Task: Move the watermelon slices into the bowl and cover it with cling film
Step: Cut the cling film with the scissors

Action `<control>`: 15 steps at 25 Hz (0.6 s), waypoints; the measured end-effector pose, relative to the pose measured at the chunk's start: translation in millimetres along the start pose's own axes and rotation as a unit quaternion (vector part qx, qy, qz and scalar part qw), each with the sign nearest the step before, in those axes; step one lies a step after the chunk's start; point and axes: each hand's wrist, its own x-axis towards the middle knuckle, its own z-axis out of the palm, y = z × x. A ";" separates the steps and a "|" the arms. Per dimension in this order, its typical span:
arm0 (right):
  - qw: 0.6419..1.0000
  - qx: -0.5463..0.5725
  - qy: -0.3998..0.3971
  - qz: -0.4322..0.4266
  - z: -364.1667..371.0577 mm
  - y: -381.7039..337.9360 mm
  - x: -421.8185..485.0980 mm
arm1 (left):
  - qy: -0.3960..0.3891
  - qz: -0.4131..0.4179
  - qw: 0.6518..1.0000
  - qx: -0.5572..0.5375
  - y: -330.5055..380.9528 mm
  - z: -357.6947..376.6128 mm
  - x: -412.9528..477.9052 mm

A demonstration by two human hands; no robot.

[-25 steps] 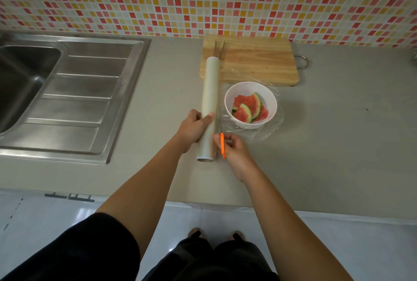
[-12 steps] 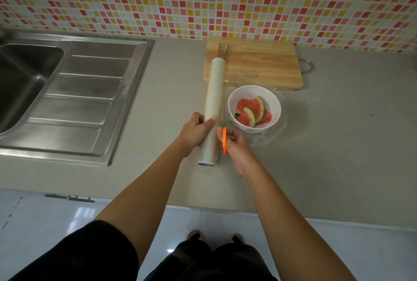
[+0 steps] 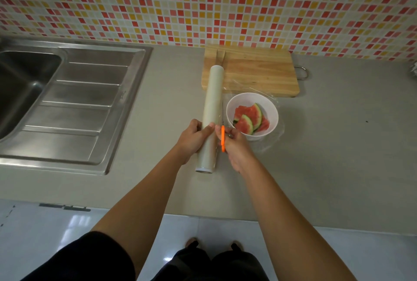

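The person's left hand (image 3: 193, 139) was wrapped round the near half of the cling film roll (image 3: 212, 100), thumb across the top and fingers curled under it. The roll pointed away from them, its far end over the corner of the wooden cutting board (image 3: 259, 71). Just beside it, the right hand (image 3: 237, 148) pinched an orange-handled cutter (image 3: 223, 138) tight against the roll's right side; how the blade sat I could not tell. The watermelon slices (image 3: 249, 118) were in the white bowl (image 3: 248, 97), which stood on the grey counter (image 3: 338, 145) right of the roll, with clear film (image 3: 272, 145) crinkled around its base. The steel sink (image 3: 33, 100) was well off to the left
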 end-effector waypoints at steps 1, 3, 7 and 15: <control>1.000 -0.002 -0.001 0.002 1.1 -0.9 1.5 | 0.000 0.000 1.000 -0.001 0.1 -0.5 -0.1; 1.000 -0.003 0.000 0.008 3.9 -3.4 3.9 | -0.001 0.001 1.000 -0.001 -0.2 -1.7 -0.4; 1.000 -0.018 -0.003 0.012 9.7 -9.0 8.3 | 0.000 -0.001 1.000 0.004 -1.9 -4.0 -0.5; 0.998 -0.036 0.039 0.032 16.5 -21.4 15.0 | -0.004 0.007 1.000 0.020 -3.8 -10.6 -1.5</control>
